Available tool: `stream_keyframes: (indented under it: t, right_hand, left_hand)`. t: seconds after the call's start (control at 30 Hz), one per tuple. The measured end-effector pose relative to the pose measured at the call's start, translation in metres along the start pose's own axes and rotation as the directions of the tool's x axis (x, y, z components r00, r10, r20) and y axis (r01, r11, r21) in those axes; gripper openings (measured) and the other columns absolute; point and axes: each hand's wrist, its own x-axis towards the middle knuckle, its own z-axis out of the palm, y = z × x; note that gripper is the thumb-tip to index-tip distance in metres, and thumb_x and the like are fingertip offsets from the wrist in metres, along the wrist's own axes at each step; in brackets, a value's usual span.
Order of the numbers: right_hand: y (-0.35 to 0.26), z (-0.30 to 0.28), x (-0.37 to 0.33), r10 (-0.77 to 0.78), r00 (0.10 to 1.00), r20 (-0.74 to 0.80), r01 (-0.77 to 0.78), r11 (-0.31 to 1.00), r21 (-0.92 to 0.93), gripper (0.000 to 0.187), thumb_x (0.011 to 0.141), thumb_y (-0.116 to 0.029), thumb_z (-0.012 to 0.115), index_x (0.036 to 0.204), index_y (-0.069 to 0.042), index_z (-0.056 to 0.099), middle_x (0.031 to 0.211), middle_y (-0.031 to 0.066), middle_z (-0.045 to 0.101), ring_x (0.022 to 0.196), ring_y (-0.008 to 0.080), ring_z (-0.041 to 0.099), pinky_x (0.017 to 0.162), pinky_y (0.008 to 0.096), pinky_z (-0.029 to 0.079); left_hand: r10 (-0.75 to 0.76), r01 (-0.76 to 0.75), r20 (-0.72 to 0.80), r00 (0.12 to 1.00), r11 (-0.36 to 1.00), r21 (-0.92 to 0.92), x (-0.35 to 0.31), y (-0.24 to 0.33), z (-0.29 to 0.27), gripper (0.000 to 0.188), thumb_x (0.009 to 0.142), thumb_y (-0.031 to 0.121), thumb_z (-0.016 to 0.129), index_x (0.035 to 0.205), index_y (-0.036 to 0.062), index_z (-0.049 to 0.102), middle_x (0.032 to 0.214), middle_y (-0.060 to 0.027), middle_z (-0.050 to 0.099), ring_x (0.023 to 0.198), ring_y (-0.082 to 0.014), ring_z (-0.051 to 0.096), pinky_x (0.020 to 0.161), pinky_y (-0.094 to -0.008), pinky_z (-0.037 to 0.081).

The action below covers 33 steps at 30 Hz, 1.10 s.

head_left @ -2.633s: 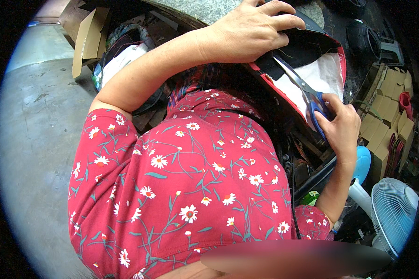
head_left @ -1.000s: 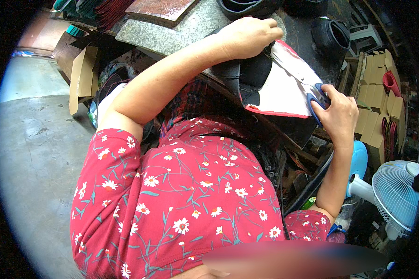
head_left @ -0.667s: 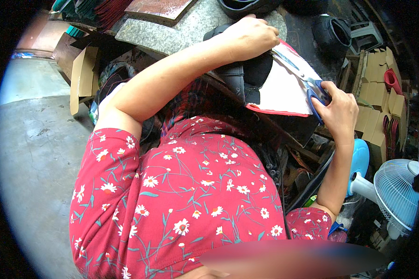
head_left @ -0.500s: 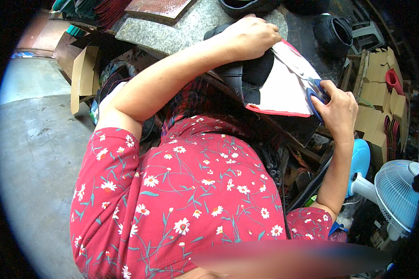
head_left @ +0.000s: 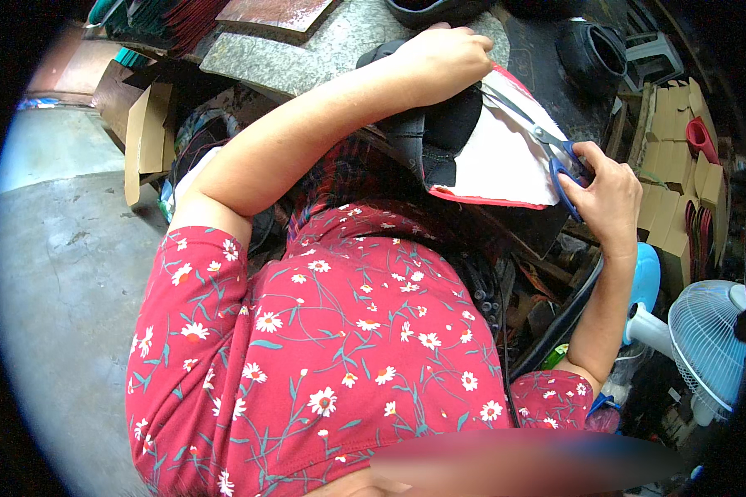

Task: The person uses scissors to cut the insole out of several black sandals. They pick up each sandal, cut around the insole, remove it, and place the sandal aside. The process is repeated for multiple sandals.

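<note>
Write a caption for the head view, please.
Right hand holding blue-handled scissors over a red-edged white-and-black piece, left hand near their tips.

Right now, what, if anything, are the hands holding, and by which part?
The right hand holds the scissors by the blue handles. The left hand is at the white-lined piece's upper end; whether it grips cannot be told.

Compared with some seconds ago, the left hand (head_left: 449,66) has its spread fingers now drawn together. The white lining (head_left: 501,157) of the black fabric piece (head_left: 456,120) shows wider, and the scissors (head_left: 540,134) have come along its upper right edge.
</note>
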Motion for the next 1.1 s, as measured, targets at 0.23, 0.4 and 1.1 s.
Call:
stream_keyframes:
  t: [0.23, 0.4, 1.1]
  right_hand:
    - [-0.004, 0.003, 0.007, -0.055, 0.998, -0.004, 0.055, 0.998, -0.037, 0.036, 0.077, -0.032, 0.076, 0.107, -0.013, 0.071, 0.08, 0.0108, 0.072, 0.075, 0.0299, 0.069, 0.074, 0.0429, 0.051]
    - [-0.012, 0.0, 0.007, -0.052, 0.999, -0.012, 0.05, 0.995, -0.09, 0.031, 0.077, -0.034, 0.079, 0.1, -0.014, 0.072, 0.08, 0.0097, 0.074, 0.074, 0.0279, 0.07, 0.075, 0.0383, 0.051]
    - [0.015, 0.018, 0.006, 0.083, 0.993, -0.085, -0.092, 0.99, -0.109, 0.034, 0.08, -0.038, 0.08, 0.106, -0.018, 0.072, 0.078, 0.0107, 0.073, 0.075, 0.0323, 0.073, 0.066, 0.0437, 0.056]
  left_hand:
    - [0.02, -0.019, -0.049, 0.999, 0.999, 0.028, -0.002, 0.002, 0.003, 0.015, 0.087, 0.012, 0.062, 0.098, 0.007, 0.071, 0.102, -0.0086, 0.065, 0.104, -0.0268, 0.067, 0.083, -0.0426, 0.056]
    - [-0.128, 0.087, -0.183, 0.975, 0.972, -0.219, -0.001, -0.002, 0.004, 0.013, 0.087, 0.006, 0.058, 0.097, 0.0018, 0.064, 0.101, -0.0143, 0.062, 0.098, -0.0335, 0.067, 0.084, -0.043, 0.056]
    - [-0.189, -0.044, -0.373, 0.909, 0.844, -0.534, -0.016, -0.002, -0.024, 0.016, 0.078, -0.007, 0.06, 0.091, 0.001, 0.06, 0.094, -0.0165, 0.055, 0.091, -0.0384, 0.06, 0.082, -0.0439, 0.05]
